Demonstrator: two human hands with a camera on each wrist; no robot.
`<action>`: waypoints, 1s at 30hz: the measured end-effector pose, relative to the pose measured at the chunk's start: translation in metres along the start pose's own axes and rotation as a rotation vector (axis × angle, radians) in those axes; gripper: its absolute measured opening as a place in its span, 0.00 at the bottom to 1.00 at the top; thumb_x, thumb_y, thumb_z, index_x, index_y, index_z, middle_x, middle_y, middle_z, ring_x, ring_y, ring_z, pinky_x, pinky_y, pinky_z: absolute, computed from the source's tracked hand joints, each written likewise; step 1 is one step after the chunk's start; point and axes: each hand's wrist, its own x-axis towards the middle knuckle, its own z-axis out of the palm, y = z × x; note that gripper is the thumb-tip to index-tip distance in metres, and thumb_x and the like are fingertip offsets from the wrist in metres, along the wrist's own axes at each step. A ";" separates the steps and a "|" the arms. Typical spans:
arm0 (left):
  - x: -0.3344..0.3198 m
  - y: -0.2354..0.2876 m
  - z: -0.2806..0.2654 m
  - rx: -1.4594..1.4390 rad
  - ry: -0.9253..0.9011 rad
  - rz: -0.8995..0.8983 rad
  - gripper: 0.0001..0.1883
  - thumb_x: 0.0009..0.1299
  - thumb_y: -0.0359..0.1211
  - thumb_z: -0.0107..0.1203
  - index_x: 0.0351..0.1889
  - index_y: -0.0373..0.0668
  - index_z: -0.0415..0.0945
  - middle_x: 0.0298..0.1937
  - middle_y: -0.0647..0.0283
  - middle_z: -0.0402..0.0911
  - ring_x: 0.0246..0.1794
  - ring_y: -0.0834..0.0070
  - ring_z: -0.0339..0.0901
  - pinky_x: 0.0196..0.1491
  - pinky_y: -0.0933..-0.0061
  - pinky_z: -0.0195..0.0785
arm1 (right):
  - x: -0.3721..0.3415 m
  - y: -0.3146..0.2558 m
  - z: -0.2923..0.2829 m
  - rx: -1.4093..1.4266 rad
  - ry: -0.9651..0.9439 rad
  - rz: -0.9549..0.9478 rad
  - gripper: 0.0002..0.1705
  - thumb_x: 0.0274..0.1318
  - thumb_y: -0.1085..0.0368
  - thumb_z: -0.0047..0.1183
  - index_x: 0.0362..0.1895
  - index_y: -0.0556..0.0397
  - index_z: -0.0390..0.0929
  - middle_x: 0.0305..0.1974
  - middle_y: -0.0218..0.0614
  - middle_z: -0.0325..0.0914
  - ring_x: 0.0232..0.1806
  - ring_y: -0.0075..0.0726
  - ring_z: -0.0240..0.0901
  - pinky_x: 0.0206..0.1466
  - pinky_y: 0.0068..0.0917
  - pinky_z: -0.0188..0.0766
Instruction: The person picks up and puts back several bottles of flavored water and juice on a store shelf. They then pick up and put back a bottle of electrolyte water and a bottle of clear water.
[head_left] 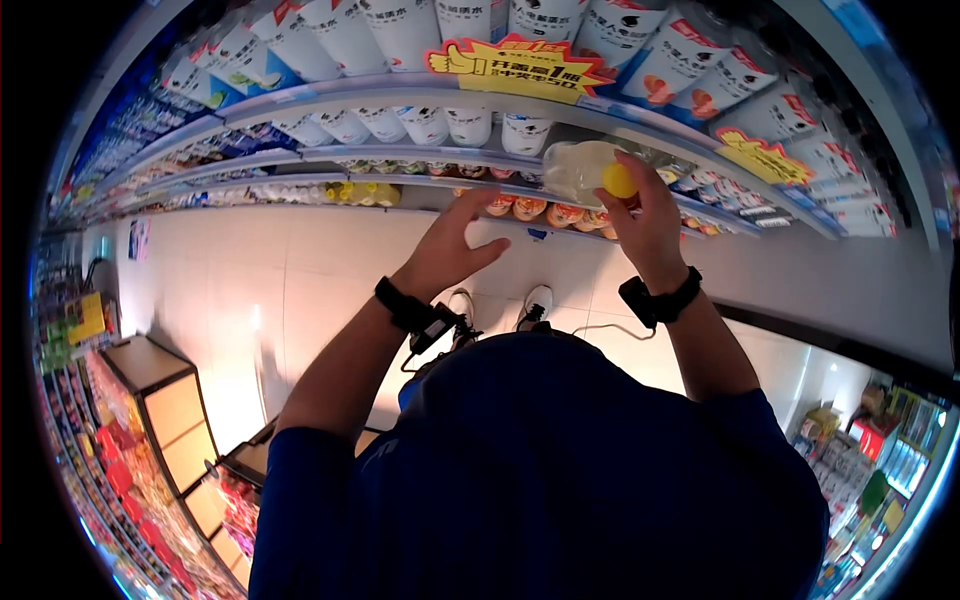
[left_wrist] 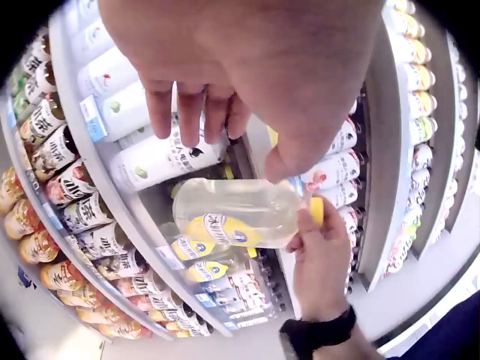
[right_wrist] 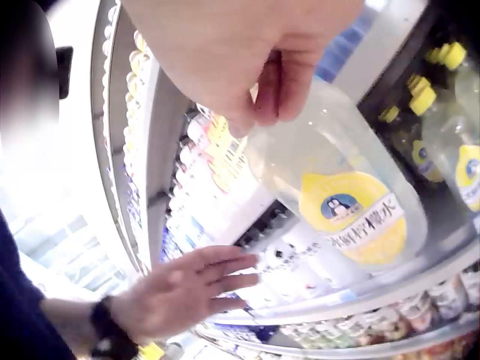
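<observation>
My right hand [head_left: 646, 222] pinches the yellow cap [head_left: 619, 181] of a large clear bottle of pale lemon drink [right_wrist: 337, 180]. Its yellow lemon-shaped label [right_wrist: 352, 214] shows in the right wrist view. The bottle leans away from me, its base toward the shelf. To its left my left hand [head_left: 450, 248] is held out with fingers extended and thumb spread, holding nothing. In the left wrist view the left fingers [left_wrist: 191, 116] hang above the bottle, apart from it. Matching lemon bottles [left_wrist: 210, 266] stand on the shelf beside the held one.
White drink bottles [head_left: 470, 120] line the shelf to the left and the shelf above [head_left: 300, 40]. A yellow promotion sign [head_left: 520, 68] juts from the upper shelf edge. Lower shelves carry orange-labelled bottles [head_left: 530, 208]. Behind me on the left stands a wooden display unit [head_left: 170, 410].
</observation>
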 end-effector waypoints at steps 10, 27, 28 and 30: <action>0.029 0.020 0.016 0.035 -0.353 0.241 0.54 0.49 0.45 0.77 0.71 0.38 0.56 0.67 0.50 0.68 0.69 0.56 0.66 0.69 0.62 0.59 | -0.017 -0.108 -0.004 0.063 -0.014 0.231 0.26 0.48 0.63 0.69 0.52 0.55 0.76 0.41 0.40 0.77 0.29 0.30 0.72 0.34 0.26 0.73; 0.015 0.058 -0.062 -0.592 -1.099 -0.070 0.64 0.32 0.36 0.85 0.72 0.42 0.60 0.67 0.62 0.71 0.69 0.71 0.65 0.70 0.66 0.58 | -0.007 -0.137 0.002 1.222 -0.569 0.164 0.68 0.38 0.39 0.74 0.75 0.56 0.49 0.69 0.56 0.60 0.70 0.50 0.61 0.73 0.44 0.55; 0.014 0.052 -0.060 -0.591 -1.101 -0.069 0.64 0.32 0.36 0.85 0.72 0.42 0.60 0.67 0.62 0.71 0.69 0.71 0.65 0.70 0.66 0.58 | -0.010 -0.135 0.006 1.222 -0.567 0.163 0.68 0.38 0.39 0.74 0.75 0.56 0.49 0.69 0.56 0.60 0.70 0.50 0.61 0.73 0.44 0.55; 0.014 0.041 -0.057 -0.773 -1.028 -0.153 0.66 0.31 0.37 0.85 0.72 0.41 0.58 0.69 0.63 0.68 0.70 0.71 0.63 0.70 0.65 0.57 | -0.016 -0.137 0.013 1.232 -0.437 0.228 0.62 0.42 0.37 0.70 0.73 0.57 0.54 0.67 0.53 0.64 0.68 0.47 0.64 0.71 0.43 0.59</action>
